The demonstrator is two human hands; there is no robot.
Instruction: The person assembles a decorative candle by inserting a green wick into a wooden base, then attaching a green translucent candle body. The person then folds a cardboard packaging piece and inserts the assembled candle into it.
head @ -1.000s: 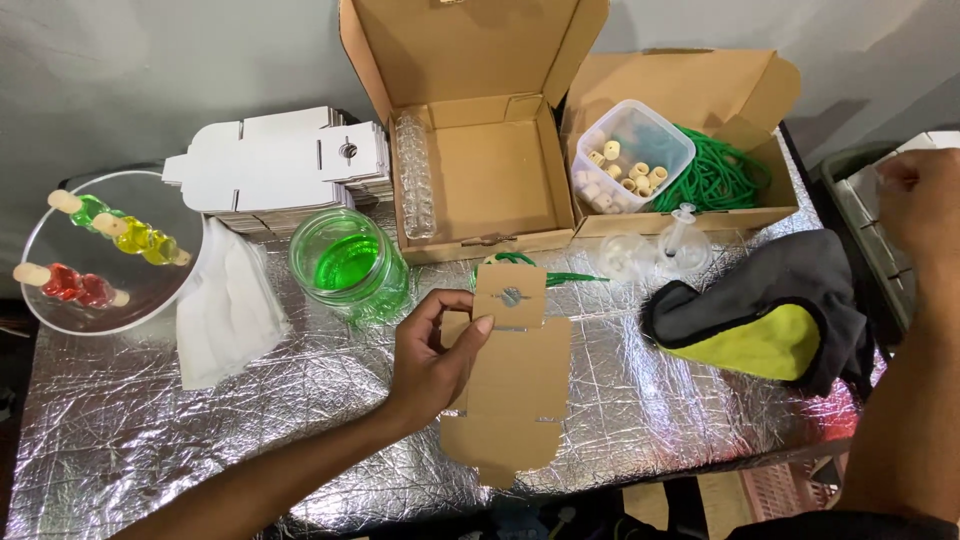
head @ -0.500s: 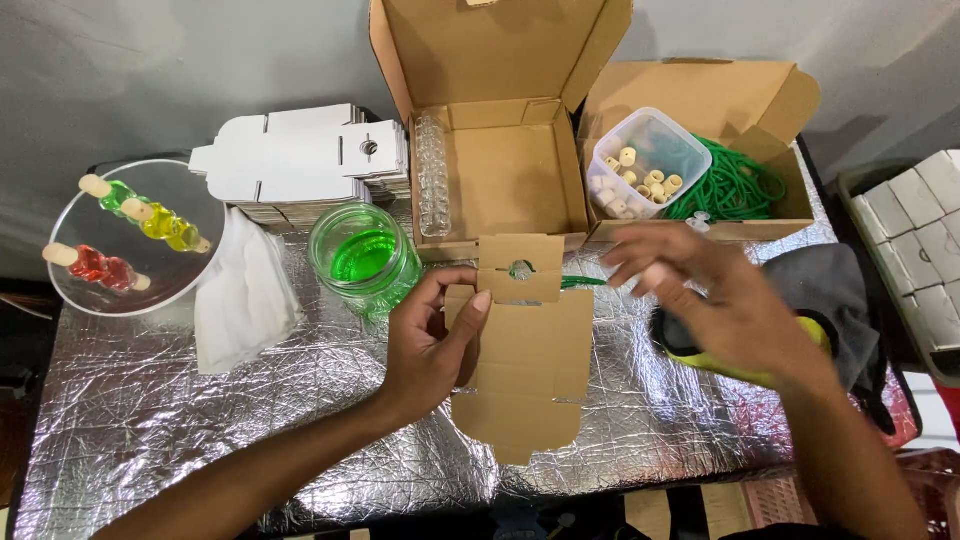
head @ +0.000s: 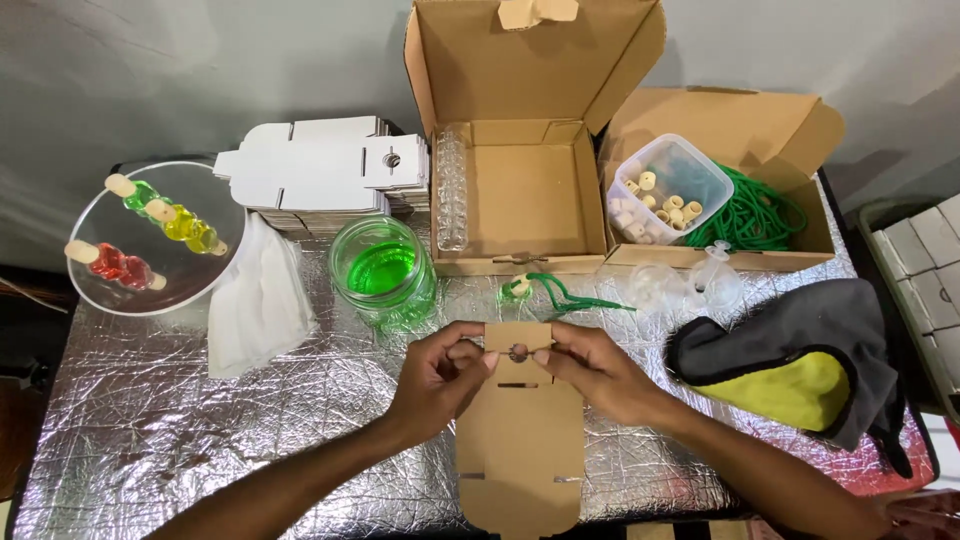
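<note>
A flat brown cardboard cutout [head: 520,440] with a round hole near its top lies on the foil-covered table [head: 200,450], long side toward me. My left hand [head: 440,375] pinches its upper left corner. From the other side my right hand [head: 590,370] grips the upper right edge, fingertips next to the hole. Just beyond the card lies a small bottle with a cork and a green cord [head: 560,295].
An open brown box [head: 520,190] stands behind, with a second box [head: 740,190] holding a tub of corks and green cord. A jar of green liquid [head: 383,272], white flat cartons [head: 320,175], a glass bowl [head: 150,240], a tissue [head: 255,300] and a grey-yellow cloth [head: 800,370] surround the hands.
My right hand came in from the right and took hold of the card's top edge. The card now lies flatter and nearer me, held by both hands.
</note>
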